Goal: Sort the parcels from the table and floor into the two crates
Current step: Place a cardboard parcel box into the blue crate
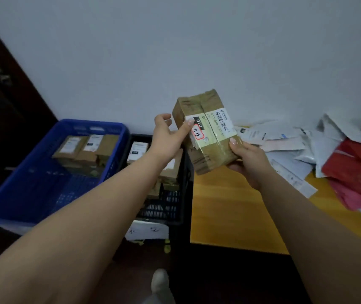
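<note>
Head view
Parcel in hand: a brown cardboard parcel [206, 132], held up in the air over the near edge of the table [225, 211], just right of the black crate [186, 194].
Right hand: the right hand [246, 160] grips the parcel's lower right corner, thumb on the front face and fingers curled underneath.
Left hand: the left hand [168, 134] touches the parcel's left edge, thumb pressed on the white label; the other fingers lie loosely curved, and whether they close behind the box cannot be told.
How it will handle: judging by its square edges and tight wrap, stiff and boxy, probably of moderate weight. The clear tape over the front looks glossy (likely slippery), so a hold across opposite edges or under the base seems safer than pinching the taped face.
How it looks: tan card, a pale green-white label with barcode and "010", plus a small red-bordered sticker with handwriting.
Crates: the blue crate [8, 194] on the left and the black crate beside it each hold several similar brown parcels.
Still to sort: a heap of flat mailers [337, 156], white and red, lies on the table to the right.
</note>
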{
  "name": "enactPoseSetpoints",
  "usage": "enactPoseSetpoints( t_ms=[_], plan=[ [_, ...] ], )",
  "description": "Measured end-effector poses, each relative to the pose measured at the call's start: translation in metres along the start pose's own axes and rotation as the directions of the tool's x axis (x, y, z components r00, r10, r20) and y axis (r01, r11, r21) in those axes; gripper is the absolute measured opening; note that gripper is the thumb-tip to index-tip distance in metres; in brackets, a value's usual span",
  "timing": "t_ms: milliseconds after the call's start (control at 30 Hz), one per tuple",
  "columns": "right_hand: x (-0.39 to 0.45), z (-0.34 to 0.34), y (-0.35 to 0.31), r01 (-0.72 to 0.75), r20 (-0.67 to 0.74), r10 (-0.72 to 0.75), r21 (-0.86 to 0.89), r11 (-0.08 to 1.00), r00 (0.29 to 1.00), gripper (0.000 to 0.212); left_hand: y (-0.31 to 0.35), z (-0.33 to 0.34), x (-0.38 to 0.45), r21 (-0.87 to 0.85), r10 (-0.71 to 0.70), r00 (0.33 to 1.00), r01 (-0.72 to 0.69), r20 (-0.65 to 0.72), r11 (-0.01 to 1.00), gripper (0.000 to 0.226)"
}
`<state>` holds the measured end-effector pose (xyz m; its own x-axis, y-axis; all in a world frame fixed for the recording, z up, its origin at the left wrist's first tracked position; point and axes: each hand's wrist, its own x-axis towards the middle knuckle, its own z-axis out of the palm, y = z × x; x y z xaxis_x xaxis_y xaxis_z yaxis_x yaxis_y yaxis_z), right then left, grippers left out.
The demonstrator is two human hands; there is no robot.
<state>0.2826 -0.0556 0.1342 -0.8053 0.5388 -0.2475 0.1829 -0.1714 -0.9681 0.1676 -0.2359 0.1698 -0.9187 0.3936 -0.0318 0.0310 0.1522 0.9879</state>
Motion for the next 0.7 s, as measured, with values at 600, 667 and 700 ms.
enactPoseSetpoints(
  t_ms=[600,667,700],
  plan=[
    [0.083,0.380,0.055,-0.177,0.060,0.181,-0.069,0.982,0.982,0.029,-0.135,-0.315,0.082,0.051,-0.296,0.949,0.292,0.107,0.955,0.060],
    [0.088,0.430,0.071,-0.228,0.085,0.237,-0.102,0.968,0.968,0.031,-0.150,-0.360,0.100,0.065,-0.327,0.942,0.322,0.077,0.944,0.040],
    [0.090,0.450,0.079,-0.257,0.102,0.270,-0.123,0.959,0.958,0.031,-0.157,-0.379,0.109,0.076,-0.355,0.932,0.350,0.068,0.934,0.039]
  ],
)
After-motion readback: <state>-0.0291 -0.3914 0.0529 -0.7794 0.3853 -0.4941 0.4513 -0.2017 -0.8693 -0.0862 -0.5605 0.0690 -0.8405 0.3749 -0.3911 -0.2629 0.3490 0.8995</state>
